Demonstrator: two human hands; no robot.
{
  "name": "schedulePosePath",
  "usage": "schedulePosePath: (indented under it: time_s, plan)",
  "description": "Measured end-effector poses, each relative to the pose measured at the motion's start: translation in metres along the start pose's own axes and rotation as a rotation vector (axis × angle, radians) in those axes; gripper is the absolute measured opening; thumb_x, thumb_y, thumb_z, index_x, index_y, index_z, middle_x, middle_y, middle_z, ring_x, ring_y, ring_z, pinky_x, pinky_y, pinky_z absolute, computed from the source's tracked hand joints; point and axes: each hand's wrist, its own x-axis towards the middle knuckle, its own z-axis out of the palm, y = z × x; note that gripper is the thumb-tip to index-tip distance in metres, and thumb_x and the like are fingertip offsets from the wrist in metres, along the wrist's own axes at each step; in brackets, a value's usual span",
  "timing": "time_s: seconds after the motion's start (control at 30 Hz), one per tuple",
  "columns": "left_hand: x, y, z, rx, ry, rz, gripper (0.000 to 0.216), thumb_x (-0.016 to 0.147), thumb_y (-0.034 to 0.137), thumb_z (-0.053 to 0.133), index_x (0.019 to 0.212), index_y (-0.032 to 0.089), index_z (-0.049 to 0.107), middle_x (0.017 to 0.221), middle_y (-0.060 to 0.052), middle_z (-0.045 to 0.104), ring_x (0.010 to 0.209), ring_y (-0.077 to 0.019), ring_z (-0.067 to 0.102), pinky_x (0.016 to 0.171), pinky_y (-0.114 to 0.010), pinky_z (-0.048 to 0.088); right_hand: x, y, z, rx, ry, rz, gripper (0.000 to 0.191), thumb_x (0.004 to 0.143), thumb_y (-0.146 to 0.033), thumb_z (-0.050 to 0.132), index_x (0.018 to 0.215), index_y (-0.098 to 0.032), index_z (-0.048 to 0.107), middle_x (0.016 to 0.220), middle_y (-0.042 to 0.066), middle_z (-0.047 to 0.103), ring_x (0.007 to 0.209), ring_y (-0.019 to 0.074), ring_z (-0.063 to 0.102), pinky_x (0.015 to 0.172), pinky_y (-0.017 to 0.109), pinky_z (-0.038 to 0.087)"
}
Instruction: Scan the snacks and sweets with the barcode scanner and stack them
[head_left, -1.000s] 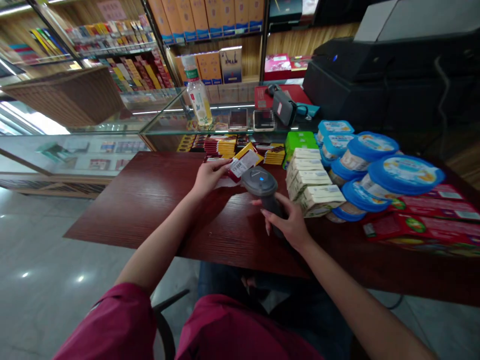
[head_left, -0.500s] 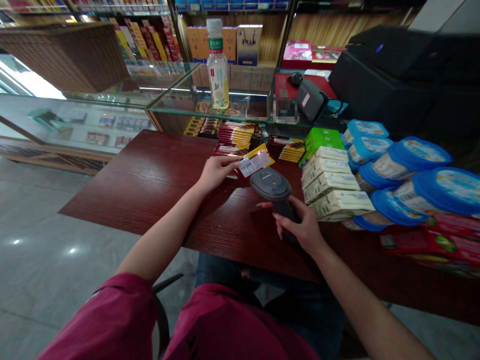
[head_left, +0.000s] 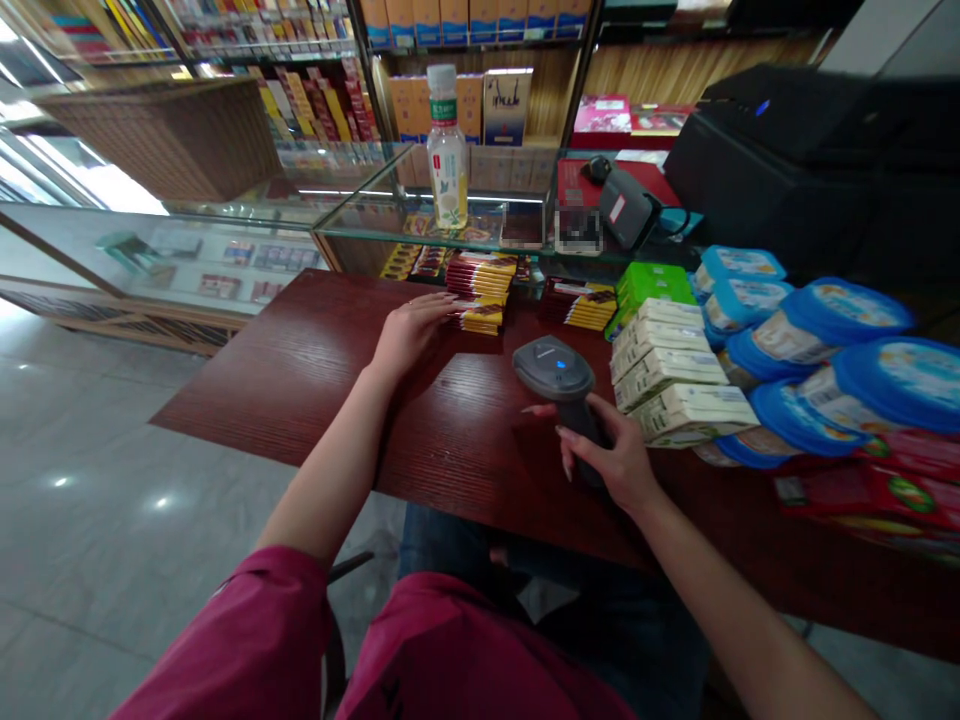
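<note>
1. White glare washed out the opening [head_left: 105, 180] at my far left.
2. Small reflections [head_left: 161, 503] dotted the floor [head_left: 90, 560].
3. My bench [head_left: 300, 360] took a soft sheen, shadowed beside my left grip [head_left: 409, 335].
4. A blue light [head_left: 561, 365] glowed on my scanner [head_left: 546, 378].
5. Red packs [head_left: 840, 495] at the right edge looked stretched and blurred.

At the centre, the scanner [head_left: 551, 368] looks like matt grey plastic, and the stacked packets [head_left: 484, 290] have a smooth, slightly glossy wrapper. The tabletop [head_left: 292, 365] shows dark reddish wood grain with a soft sheen. Upper centre, the bottle [head_left: 447, 175] is clear plastic. Upper left, the basket [head_left: 172, 140] is rough, woven wicker; lower left, the floor [head_left: 90, 510] gleams smoothly.
</note>
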Motion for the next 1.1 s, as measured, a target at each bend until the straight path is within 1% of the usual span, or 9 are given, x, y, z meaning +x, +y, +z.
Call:
schedulePosePath:
  time_s: [0.27,0.37,0.47,0.57,0.7,0.83,0.9,1.0,1.1]
  plan:
    - [0.004,-0.019,0.012,0.115,-0.112,-0.023,0.04,0.101,0.021,0.058,0.138,0.024,0.072,0.149,-0.007,0.069,0.148,-0.0233,0.058,0.126,-0.046,0.047,0.0,0.001,-0.001,-0.019,0.003,-0.026,0.036,0.087,-0.045,0.083,0.111,-0.02,0.072,0.116,0.012,0.082,0.046,0.0105,0.059,0.044,0.03,0.055]
    - [0.006,-0.009,0.01,0.161,-0.112,-0.009,0.042,0.097,0.024,0.067,0.139,0.022,0.071,0.151,-0.01,0.067,0.15,-0.0274,0.055,0.127,-0.052,0.044,0.002,0.003,-0.002,-0.023,0.018,-0.054,0.035,0.089,-0.046,0.082,0.11,-0.02,0.072,0.116,0.012,0.082,0.047,0.0106,0.059,0.044,0.029,0.054]
    - [0.014,0.018,0.017,0.185,-0.045,0.04,0.043,0.1,0.025,0.064,0.143,0.023,0.067,0.152,-0.011,0.066,0.15,-0.0273,0.056,0.127,-0.053,0.044,0.007,0.005,-0.003,-0.008,0.095,-0.091,0.033,0.089,-0.048,0.081,0.108,-0.022,0.073,0.116,0.012,0.082,0.046,0.011,0.058,0.043,0.03,0.053]
    - [0.036,0.051,0.043,0.16,-0.081,0.164,0.047,0.104,0.023,0.057,0.151,0.022,0.06,0.155,-0.012,0.064,0.15,-0.0248,0.055,0.127,-0.048,0.044,0.011,0.006,-0.005,0.005,0.174,-0.124,0.033,0.09,-0.049,0.08,0.109,-0.022,0.072,0.119,0.011,0.081,0.047,0.0112,0.058,0.045,0.031,0.053]
    - [0.083,0.079,0.097,0.183,-0.206,0.293,0.057,0.1,0.016,0.059,0.157,0.017,0.053,0.167,-0.015,0.049,0.159,-0.0269,0.043,0.131,-0.048,0.038,0.012,0.009,-0.005,-0.021,0.223,-0.142,0.037,0.09,-0.049,0.079,0.115,-0.022,0.069,0.118,0.011,0.081,0.048,0.0124,0.059,0.047,0.032,0.054]
    - [0.115,0.086,0.127,0.275,-0.294,0.239,0.044,0.098,0.012,0.062,0.141,0.014,0.068,0.153,-0.018,0.064,0.149,-0.0306,0.056,0.129,-0.05,0.04,0.01,0.013,-0.006,-0.049,0.21,-0.152,0.038,0.09,-0.046,0.079,0.117,-0.022,0.068,0.116,0.012,0.082,0.048,0.0138,0.06,0.046,0.032,0.053]
    - [0.111,0.09,0.124,0.255,-0.311,0.221,0.036,0.099,0.012,0.062,0.133,0.014,0.074,0.144,-0.018,0.071,0.141,-0.0305,0.064,0.126,-0.048,0.044,0.009,0.014,-0.007,-0.058,0.208,-0.157,0.037,0.091,-0.045,0.078,0.118,-0.022,0.068,0.119,0.012,0.082,0.048,0.0141,0.06,0.047,0.033,0.054]
    - [0.083,0.093,0.104,0.097,-0.218,0.156,0.036,0.102,0.02,0.063,0.135,0.018,0.075,0.141,-0.014,0.073,0.135,-0.0296,0.069,0.115,-0.042,0.053,0.008,0.015,-0.008,-0.071,0.213,-0.16,0.04,0.09,-0.045,0.078,0.121,-0.022,0.068,0.12,0.012,0.081,0.052,0.0154,0.064,0.052,0.034,0.058]
    - [0.049,0.088,0.076,-0.112,-0.073,-0.068,0.033,0.104,0.028,0.062,0.133,0.024,0.078,0.128,-0.008,0.08,0.113,-0.0254,0.078,0.1,-0.036,0.059,0.007,0.016,-0.008,-0.103,0.181,-0.155,0.044,0.089,-0.046,0.079,0.124,-0.021,0.068,0.122,0.013,0.081,0.067,0.02,0.073,0.06,0.034,0.061]
